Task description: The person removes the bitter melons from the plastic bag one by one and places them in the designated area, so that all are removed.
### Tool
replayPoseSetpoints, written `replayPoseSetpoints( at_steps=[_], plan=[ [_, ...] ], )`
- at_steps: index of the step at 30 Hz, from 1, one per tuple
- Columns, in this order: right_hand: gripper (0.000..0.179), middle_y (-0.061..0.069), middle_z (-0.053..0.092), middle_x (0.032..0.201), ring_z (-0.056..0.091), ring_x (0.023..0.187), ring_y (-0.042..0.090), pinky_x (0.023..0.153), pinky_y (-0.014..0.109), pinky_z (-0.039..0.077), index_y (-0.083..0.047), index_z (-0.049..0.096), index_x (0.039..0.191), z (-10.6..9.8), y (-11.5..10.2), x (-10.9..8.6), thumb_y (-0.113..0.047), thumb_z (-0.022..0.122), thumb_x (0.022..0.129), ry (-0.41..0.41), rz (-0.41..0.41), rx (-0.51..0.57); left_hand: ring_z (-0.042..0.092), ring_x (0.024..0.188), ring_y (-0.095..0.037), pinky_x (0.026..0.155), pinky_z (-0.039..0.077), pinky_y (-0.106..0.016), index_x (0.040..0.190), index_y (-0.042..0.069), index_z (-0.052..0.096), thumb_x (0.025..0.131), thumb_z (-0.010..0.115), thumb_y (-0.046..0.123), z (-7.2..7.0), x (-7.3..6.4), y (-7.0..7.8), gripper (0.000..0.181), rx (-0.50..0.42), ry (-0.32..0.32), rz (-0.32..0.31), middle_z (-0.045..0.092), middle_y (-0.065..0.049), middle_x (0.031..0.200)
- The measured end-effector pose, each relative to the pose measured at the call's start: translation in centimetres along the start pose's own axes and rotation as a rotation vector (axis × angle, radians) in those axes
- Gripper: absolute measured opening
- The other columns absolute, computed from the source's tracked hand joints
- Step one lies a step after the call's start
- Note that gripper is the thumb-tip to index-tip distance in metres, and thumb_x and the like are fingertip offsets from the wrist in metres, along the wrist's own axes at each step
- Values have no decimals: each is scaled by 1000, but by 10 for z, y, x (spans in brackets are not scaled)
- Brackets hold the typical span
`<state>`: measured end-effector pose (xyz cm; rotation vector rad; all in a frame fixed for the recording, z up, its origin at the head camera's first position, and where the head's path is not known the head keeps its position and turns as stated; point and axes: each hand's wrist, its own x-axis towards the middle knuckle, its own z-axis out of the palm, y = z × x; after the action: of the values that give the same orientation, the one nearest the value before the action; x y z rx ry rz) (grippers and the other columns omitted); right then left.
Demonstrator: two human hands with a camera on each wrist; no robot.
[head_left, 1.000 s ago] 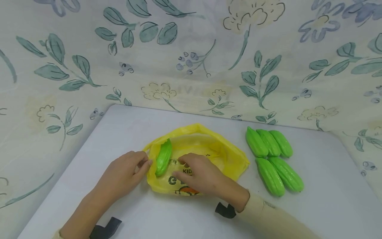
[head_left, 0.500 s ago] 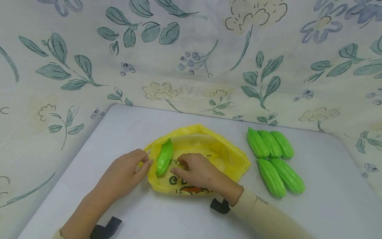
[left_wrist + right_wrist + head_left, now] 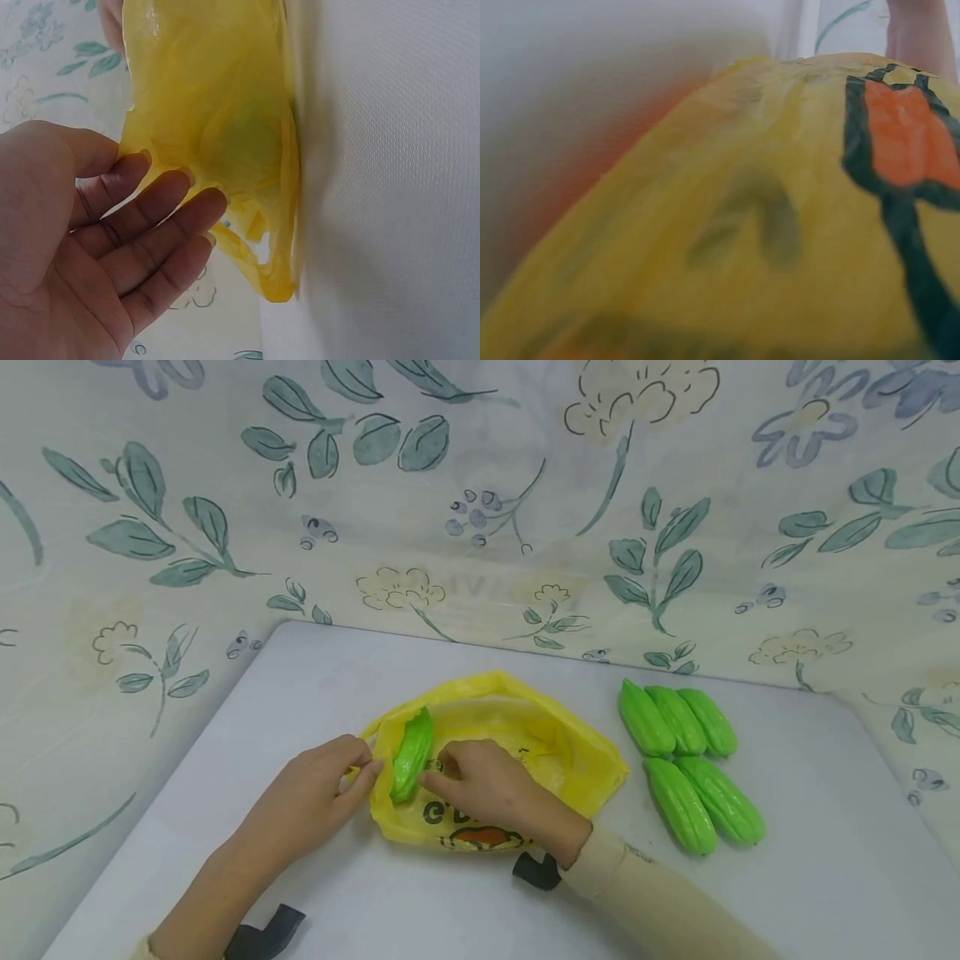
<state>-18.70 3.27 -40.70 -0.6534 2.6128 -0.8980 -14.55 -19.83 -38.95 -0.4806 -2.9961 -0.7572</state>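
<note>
A yellow plastic bag point(image 3: 592, 760) with printed letters and an orange patch lies on the table, its mouth spread wide. Inside, by its left side, rests one bright green, ridged, cucumber-like vegetable point(image 3: 412, 760). My left hand point(image 3: 318, 793) pinches the bag's left edge between thumb and index finger; in the left wrist view its other fingers lie loose against the yellow film. Over the bag's mouth, my right hand point(image 3: 483, 785) has its fingers loosely bent, the thumb close to the green vegetable's lower end. The right wrist view shows only the printed bag, with that hand hidden.
Several more green vegetables point(image 3: 678, 806) lie in two rows to the right of the bag. Black angular marks point(image 3: 537, 871) sit near the table's front. Floral cloth point(image 3: 480, 585) hangs behind and beside the white table point(image 3: 825, 802).
My right hand has slid left across the bag's mouth, closer to the green vegetable. The left hand keeps its place on the bag's edge.
</note>
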Motion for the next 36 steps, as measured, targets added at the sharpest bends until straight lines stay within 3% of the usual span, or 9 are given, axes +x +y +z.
replayPoseSetpoints(
  at_steps=[17, 25, 36],
  plan=[
    [40, -5, 52, 62, 52, 55, 11, 51, 25, 41, -18, 68, 86, 6, -7, 13, -53, 58, 104, -41, 44, 10, 51, 78, -14, 69, 45, -34, 88, 20, 58, 104, 65, 21, 2, 0, -2, 17, -21, -9, 19, 53, 7, 81],
    [53, -5, 44, 54, 46, 47, 11, 45, 24, 34, -17, 56, 67, 8, -12, 17, -56, 55, 104, -38, 98, -10, 50, 77, -14, 67, 43, -33, 88, 19, 56, 104, 65, 23, 3, 1, -2, 18, -34, -21, 15, 51, 6, 79],
    [55, -6, 39, 50, 42, 43, 11, 42, 23, 30, -16, 52, 63, 11, -14, 20, -53, 58, 104, -28, 136, -14, 51, 78, -15, 69, 44, -36, 90, 19, 57, 105, 64, 25, 3, 1, 0, 18, -35, -43, -10, 52, 6, 79]
  ],
)
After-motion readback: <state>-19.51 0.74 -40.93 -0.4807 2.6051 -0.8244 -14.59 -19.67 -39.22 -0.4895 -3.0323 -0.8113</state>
